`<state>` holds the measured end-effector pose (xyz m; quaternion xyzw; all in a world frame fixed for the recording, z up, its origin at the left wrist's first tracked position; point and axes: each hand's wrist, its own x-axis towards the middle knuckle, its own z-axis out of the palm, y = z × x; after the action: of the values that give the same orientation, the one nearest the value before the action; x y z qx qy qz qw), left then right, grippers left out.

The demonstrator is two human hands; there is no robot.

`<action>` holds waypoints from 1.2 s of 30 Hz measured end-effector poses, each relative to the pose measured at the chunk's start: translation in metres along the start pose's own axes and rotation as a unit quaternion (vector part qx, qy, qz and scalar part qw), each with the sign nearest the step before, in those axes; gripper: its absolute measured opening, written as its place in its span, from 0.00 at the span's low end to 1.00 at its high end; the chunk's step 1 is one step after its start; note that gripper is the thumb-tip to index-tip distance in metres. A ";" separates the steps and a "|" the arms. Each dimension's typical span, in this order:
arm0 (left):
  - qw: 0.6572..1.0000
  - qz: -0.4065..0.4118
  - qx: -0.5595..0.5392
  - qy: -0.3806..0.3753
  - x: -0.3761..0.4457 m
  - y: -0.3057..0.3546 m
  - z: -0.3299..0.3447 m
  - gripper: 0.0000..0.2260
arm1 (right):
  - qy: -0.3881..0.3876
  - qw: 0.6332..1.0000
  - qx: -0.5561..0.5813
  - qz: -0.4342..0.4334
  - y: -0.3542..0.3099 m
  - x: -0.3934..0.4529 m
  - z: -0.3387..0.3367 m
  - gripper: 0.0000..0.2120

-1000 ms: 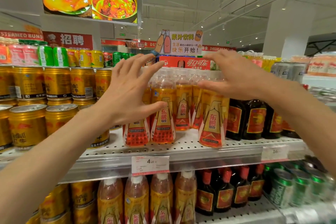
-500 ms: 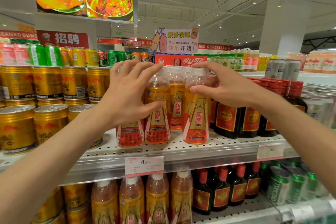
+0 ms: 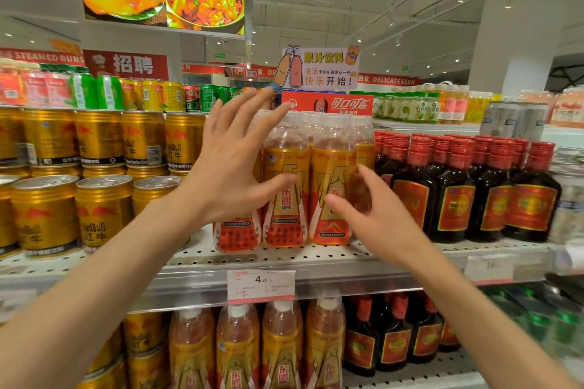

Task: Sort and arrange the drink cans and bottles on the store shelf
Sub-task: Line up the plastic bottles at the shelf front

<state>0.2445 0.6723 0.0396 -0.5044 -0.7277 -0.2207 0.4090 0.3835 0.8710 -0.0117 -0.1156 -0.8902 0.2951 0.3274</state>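
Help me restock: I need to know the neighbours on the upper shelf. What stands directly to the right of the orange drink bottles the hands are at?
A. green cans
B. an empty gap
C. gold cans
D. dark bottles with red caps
D: the dark bottles with red caps stand right beside the orange drink bottles, while the gold cans are on their left.

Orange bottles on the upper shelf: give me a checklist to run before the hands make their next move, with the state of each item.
1. Front orange bottles upright: ok.
2. Front row flush with the shelf edge: not ok, the leftmost front bottle sits ahead of its neighbours.
3. Left hand free to grip: ok, fingers spread, holding nothing.
4. Right hand free: ok, fingers look relaxed, though it is blurred.
5. Dark bottles on the right standing: ok.
6. Rows behind the front bottles tidy: cannot tell, hidden.
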 end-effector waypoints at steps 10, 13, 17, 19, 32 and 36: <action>0.883 -0.341 -0.323 -0.012 -0.080 0.025 0.021 0.44 | 0.043 0.996 0.056 0.049 0.009 -0.009 0.030 0.44; 0.893 -0.325 -0.312 -0.015 -0.076 0.018 0.020 0.36 | 0.041 0.997 0.051 0.046 0.005 -0.011 0.033 0.43; 0.901 -0.325 -0.286 -0.004 -0.077 0.017 0.018 0.33 | 0.039 0.998 0.045 0.033 0.001 -0.014 0.034 0.43; 0.902 -0.327 -0.281 -0.001 -0.079 0.017 0.018 0.33 | 0.035 0.998 0.046 0.034 0.002 -0.016 0.032 0.43; 0.909 -0.323 -0.263 -0.004 -0.081 0.020 0.017 0.37 | 0.073 0.997 0.020 0.007 0.006 -0.019 0.041 0.43; 0.910 -0.333 -0.247 -0.020 -0.083 0.020 0.021 0.43 | 0.076 0.997 -0.006 0.010 0.006 -0.020 0.044 0.42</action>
<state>0.2683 0.6494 -0.0418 -0.3221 -0.7837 -0.5065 0.1595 0.3704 0.8482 -0.0531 -0.1487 -0.8633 0.2837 0.3901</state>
